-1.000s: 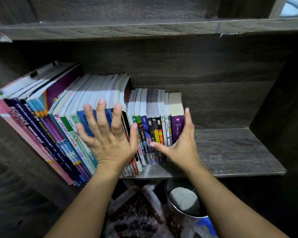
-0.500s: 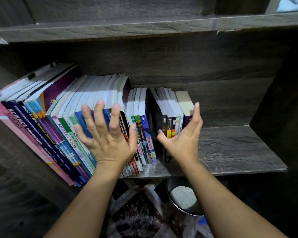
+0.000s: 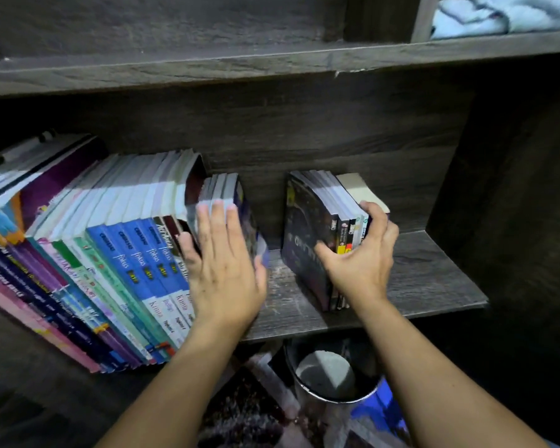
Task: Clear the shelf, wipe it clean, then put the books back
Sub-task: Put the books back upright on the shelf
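Your left hand (image 3: 225, 266) lies flat, fingers straight, pressed against the leaning row of books (image 3: 117, 253) at 9 o'clock; your right hand (image 3: 361, 260) curls round a small bundle of books (image 3: 307, 234), upright on the shelf (image 3: 427, 279) at 3 o'clock, a bare gap between them

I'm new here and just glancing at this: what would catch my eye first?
The two hands stand out: the right hand grips a small bundle of paperbacks standing apart on the dark wooden shelf, while the left hand presses flat against a long slanting row of colourful schoolbooks. Between them shows a scuffed bare strip of the board.
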`<state>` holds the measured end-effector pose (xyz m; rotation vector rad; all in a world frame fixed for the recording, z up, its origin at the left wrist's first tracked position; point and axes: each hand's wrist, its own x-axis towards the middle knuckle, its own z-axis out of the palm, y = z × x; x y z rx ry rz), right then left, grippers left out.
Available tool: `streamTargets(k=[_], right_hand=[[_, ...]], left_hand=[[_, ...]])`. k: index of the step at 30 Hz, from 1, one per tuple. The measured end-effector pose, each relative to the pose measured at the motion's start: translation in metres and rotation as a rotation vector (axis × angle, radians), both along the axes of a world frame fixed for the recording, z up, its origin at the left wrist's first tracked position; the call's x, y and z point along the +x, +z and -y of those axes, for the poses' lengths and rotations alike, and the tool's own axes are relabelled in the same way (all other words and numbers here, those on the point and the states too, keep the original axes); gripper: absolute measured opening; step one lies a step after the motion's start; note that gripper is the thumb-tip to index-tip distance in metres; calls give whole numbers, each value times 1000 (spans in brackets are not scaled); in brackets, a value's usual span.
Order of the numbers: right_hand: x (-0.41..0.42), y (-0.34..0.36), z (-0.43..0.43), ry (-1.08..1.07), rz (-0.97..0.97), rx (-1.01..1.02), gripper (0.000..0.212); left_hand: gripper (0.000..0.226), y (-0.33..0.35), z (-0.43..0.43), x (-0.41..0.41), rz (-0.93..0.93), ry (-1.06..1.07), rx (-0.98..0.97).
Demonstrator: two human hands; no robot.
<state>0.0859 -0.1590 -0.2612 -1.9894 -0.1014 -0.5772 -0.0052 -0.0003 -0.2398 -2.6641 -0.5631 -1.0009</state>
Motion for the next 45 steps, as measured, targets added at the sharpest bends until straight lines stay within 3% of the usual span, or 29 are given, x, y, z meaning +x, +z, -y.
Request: streamTargets(k=[10, 18, 21, 26, 29, 34, 42, 45], right_hand=[[14, 3, 84, -134, 11, -2, 83], [29, 4, 145, -204, 20, 52, 84], [36, 8, 161, -199, 14, 95, 95], [35, 0, 149, -328, -47, 278, 113], [31, -11, 138, -403, -179, 402, 115], [36, -8, 131, -430, -311, 360, 112], [33, -13, 112, -425, -336, 455, 127], [27, -17, 105, -487, -308, 358, 131]], left_hand=[[89, 19, 25, 20, -153, 125, -164], [85, 21, 27, 17, -173, 147, -143], [88, 23, 28, 15, -197, 147, -142], [91, 21, 26, 11, -216, 140, -122], [93, 22, 26, 9, -226, 142, -111], [95, 18, 23, 9, -216, 127, -94], [96, 14, 25, 14, -198, 127, -113], [97, 13, 23, 13, -199, 116, -94]])
